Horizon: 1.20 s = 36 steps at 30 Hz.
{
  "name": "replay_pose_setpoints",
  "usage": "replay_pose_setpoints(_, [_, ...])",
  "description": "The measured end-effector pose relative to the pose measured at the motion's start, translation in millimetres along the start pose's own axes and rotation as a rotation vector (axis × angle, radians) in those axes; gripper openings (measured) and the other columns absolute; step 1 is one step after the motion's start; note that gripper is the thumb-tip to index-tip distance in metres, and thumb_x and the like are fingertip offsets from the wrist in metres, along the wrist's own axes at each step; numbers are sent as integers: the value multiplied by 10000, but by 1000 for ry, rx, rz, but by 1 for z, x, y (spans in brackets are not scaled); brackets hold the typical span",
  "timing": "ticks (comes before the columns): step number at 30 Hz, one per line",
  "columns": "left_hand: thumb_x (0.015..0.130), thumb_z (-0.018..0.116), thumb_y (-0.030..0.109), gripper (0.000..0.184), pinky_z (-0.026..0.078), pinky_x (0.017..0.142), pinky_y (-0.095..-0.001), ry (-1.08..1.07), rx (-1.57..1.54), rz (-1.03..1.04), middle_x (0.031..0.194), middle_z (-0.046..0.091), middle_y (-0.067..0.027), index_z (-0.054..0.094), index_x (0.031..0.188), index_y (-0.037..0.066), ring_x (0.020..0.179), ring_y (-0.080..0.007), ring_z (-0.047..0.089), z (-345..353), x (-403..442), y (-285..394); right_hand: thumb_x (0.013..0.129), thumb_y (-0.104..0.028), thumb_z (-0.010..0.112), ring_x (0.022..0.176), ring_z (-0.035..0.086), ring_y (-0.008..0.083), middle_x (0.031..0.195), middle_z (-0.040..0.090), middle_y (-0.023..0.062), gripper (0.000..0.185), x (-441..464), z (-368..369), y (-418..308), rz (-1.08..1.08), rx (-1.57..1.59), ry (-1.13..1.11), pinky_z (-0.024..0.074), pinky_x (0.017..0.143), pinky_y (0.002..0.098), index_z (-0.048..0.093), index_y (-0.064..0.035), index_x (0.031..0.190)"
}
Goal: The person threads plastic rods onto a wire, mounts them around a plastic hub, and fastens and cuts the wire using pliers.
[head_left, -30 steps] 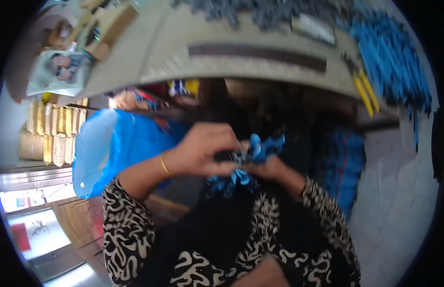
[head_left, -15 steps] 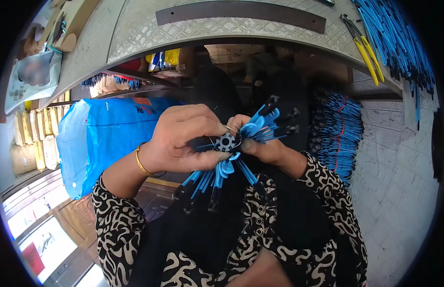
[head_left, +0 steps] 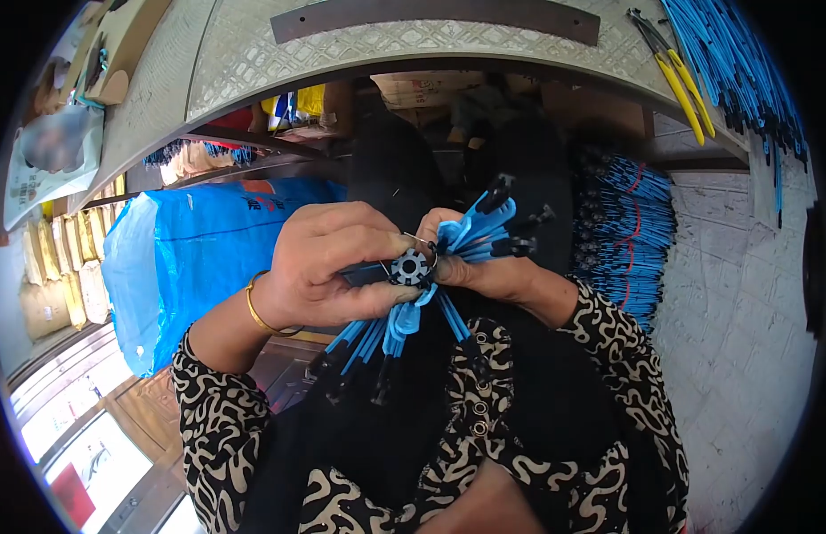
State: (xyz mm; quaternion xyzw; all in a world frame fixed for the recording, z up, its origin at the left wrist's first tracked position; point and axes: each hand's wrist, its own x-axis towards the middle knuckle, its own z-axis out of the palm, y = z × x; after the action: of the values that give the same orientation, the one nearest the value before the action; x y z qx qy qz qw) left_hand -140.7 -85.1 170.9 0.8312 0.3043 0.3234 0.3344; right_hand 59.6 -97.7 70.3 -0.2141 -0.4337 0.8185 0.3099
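Note:
A round slotted hub (head_left: 409, 266), dark with pale teeth, is pinched between the thumb and fingers of my left hand (head_left: 328, 262). My right hand (head_left: 479, 271) is closed round a bundle of blue ribs (head_left: 473, 230) with black end pieces, like umbrella ribs, close against the hub's right side. More blue ribs (head_left: 368, 341) fan out below the hub, over my lap. A thin wire (head_left: 420, 238) shows at the left fingertips, by the hub's upper edge. My right fingers are partly hidden behind the ribs.
Ahead is a table (head_left: 244, 67) with a dark metal strip (head_left: 439, 25), yellow-handled pliers (head_left: 678, 84) and a pile of blue ribs (head_left: 729, 62). A blue plastic sack (head_left: 208, 240) stands to the left. Tied rib bundles (head_left: 631, 236) are stacked at the right.
Both hands, with the hub and ribs, have shifted slightly left in view. The upper ribs are spread at a different angle. The grip of both hands looks the same.

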Motion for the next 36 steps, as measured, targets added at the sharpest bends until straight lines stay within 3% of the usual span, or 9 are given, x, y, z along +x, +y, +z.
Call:
replay_pose_setpoints(7, [659, 792, 171, 330, 472, 531, -289, -33, -15, 12, 797, 630, -129, 631, 892, 2, 649, -236, 619, 0, -6, 5, 764, -430, 729, 695, 485, 81, 721, 510, -33, 384, -2, 3, -3, -25, -120, -5, 416, 629, 260, 558, -87, 790])
replay_pose_setpoints(11, [653, 783, 221, 333, 470, 515, -286, -47, -4, 52, 766, 627, -80, 646, 892, 34, 613, -225, 616, -2, -6, 4, 766, -343, 745, 706, 509, 99, 733, 531, -14, 335, 1, -2, -5, 41, -176, -104, 428, 644, 279, 547, -77, 813])
replay_pose_setpoints(15, [648, 772, 276, 368, 467, 508, -290, -92, -18, 153, 767, 624, -74, 636, 889, 34, 620, -220, 617, 0, -7, 2, 726, -214, 740, 753, 562, 134, 800, 590, 32, 338, 5, -8, -15, 96, -353, -299, 444, 671, 291, 535, -59, 945])
replay_pose_setpoints(19, [606, 763, 360, 450, 447, 500, -298, -108, 71, 332, 764, 609, -55, 624, 893, 44, 617, -210, 600, -5, 0, -6, 718, -192, 744, 843, 592, 172, 905, 614, 57, 425, 7, -2, -41, 185, -404, -398, 460, 733, 301, 560, -41, 1069])
replay_pose_setpoints(23, [561, 762, 458, 519, 435, 521, -299, -139, 80, 268, 772, 596, -44, 613, 876, 74, 651, -194, 598, -12, 12, -15, 722, -162, 736, 947, 586, 188, 1016, 614, 84, 444, 5, -3, -18, 30, -221, -424, 451, 824, 290, 586, -34, 1120])
replay_pose_setpoints(26, [565, 735, 490, 541, 436, 527, -295, -321, 34, 354, 777, 600, -36, 626, 901, 80, 648, -201, 600, -14, 32, -20, 730, -144, 729, 992, 580, 192, 1055, 611, 92, 429, 8, -11, -1, -90, -212, -448, 443, 866, 293, 599, -24, 1120])
replay_pose_setpoints(29, [568, 711, 514, 562, 440, 542, -297, -342, -104, 375, 786, 603, -37, 632, 913, 78, 660, -210, 605, -2, 35, -35, 735, -128, 717, 996, 578, 190, 1049, 612, 92, 395, 6, -19, -2, -50, -202, -449, 442, 871, 300, 607, -21, 1099])
replay_pose_setpoints(34, [523, 738, 513, 628, 457, 578, -304, -533, -228, 189, 805, 603, -61, 635, 941, 57, 703, -231, 611, 0, 49, -37, 737, -99, 704, 966, 579, 181, 1031, 615, 81, 347, 4, -15, -19, 172, -30, -421, 438, 866, 291, 619, -32, 1067])
replay_pose_setpoints(36, [517, 771, 479, 629, 466, 607, -299, -552, -296, 97, 803, 593, -69, 633, 959, 53, 725, -225, 607, 0, 55, -37, 740, -89, 711, 951, 578, 173, 1016, 611, 70, 332, 7, -13, -17, 2, -250, -420, 441, 868, 296, 612, -30, 1052])
